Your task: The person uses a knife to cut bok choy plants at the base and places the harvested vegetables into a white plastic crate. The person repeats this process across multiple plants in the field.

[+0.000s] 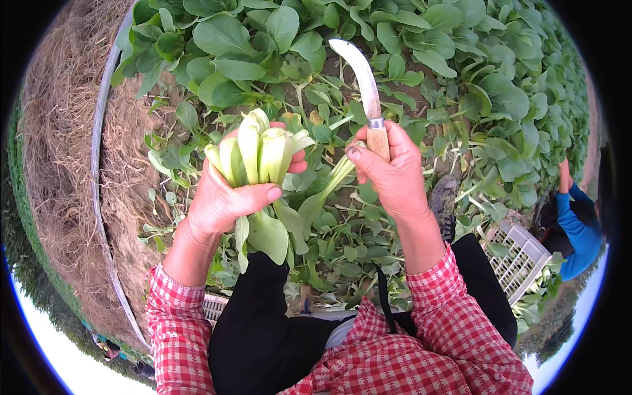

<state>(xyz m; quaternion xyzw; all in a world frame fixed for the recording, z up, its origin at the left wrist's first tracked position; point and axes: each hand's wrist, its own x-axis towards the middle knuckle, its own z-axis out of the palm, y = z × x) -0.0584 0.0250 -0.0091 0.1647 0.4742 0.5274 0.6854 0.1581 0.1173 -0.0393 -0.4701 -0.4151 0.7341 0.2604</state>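
Several pale-stemmed bok choy heads [261,153] are bunched in my left hand [222,202], cut bases up and leaves hanging down. My right hand [395,173] grips the wooden handle of a curved harvesting knife [368,91], its blade pointing up and away from me. Between that hand's thumb and fingers I also hold a few thin leaf stalks [340,173], whose green leaf end trails down to the left. The hands are apart, above the cut leaves on the ground.
Standing bok choy plants [444,29] fill the far and right side. Trimmed leaves [340,242] litter the soil before me. A hose or pipe [98,148] borders dry straw [59,98] on the left. At right, a plastic crate [518,252] is beside a person in blue [575,232].
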